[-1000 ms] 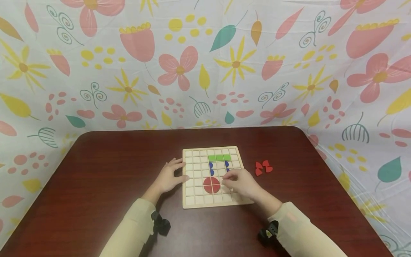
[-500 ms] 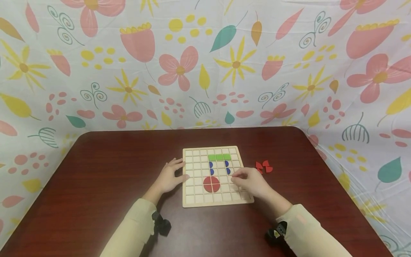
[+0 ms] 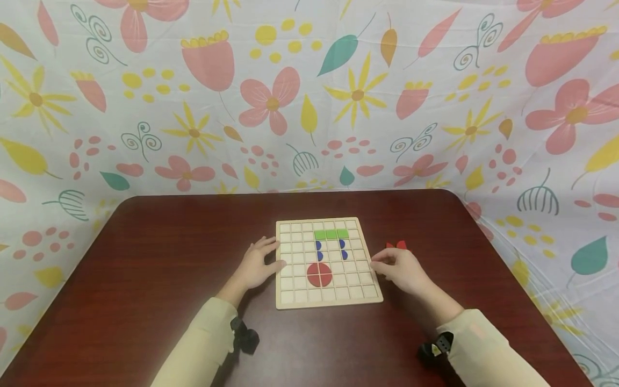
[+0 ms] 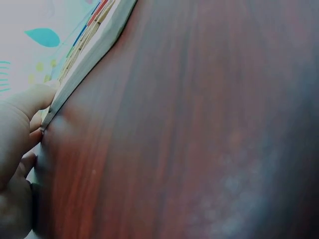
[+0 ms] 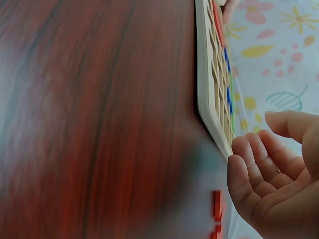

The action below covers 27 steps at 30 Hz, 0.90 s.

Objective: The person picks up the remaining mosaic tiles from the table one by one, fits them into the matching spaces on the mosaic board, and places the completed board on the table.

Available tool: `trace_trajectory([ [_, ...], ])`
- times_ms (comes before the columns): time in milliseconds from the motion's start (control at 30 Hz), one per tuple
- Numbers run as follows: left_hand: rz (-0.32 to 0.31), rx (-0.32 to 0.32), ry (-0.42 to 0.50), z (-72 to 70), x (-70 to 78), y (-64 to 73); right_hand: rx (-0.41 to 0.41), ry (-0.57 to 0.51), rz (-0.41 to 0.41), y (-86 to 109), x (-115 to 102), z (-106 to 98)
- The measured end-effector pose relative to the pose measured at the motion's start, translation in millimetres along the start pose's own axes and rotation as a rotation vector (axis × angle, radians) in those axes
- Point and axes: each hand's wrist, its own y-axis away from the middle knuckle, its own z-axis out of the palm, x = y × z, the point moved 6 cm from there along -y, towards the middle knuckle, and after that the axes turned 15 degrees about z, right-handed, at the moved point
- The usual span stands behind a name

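A square wooden grid board [image 3: 279,290] lies flat on the table. Three green squares [image 3: 331,234] sit in a row near its far side, with several blue half-circles [image 3: 344,255] below them. Red quarter pieces form a full circle [image 3: 314,280] nearer the front. My left hand [image 3: 255,267] rests at the board's left edge, thumb on the rim and fingers spread along it. Just off the right edge is my right hand [image 3: 405,271]; in the right wrist view its thumb and loosely bent fingers stand apart with nothing between them.
Loose red pieces [image 3: 399,244] lie right of the board, partly hidden behind the right hand. The dark red-brown table [image 3: 193,226] backs onto a flower-patterned cloth [image 3: 300,97]. A black device [image 3: 246,336] is strapped to each wrist.
My right hand has moved right, from over the board to beside it near the loose red pieces, now covering some of them. My left hand has stayed at the left edge.
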Motion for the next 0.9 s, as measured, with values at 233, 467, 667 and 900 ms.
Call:
trace_trajectory([
  [233,0.017,0.016,-0.005,-0.9,2.1,-0.3,0.037,0.015,0.014,-0.9,9.2,-15.4],
  [467,0.004,0.003,0.004,-0.8,2.1,-0.2,0.084,0.053,0.018,-4.8,17.9,-27.5],
  [667,0.002,0.0,-0.006,0.0,0.2,0.0,0.126,0.12,0.049,-9.6,25.2,-34.4],
  [900,0.005,0.004,-0.002,-0.6,1.7,0.4,0.169,0.201,0.061,-14.0,25.7,-37.1],
])
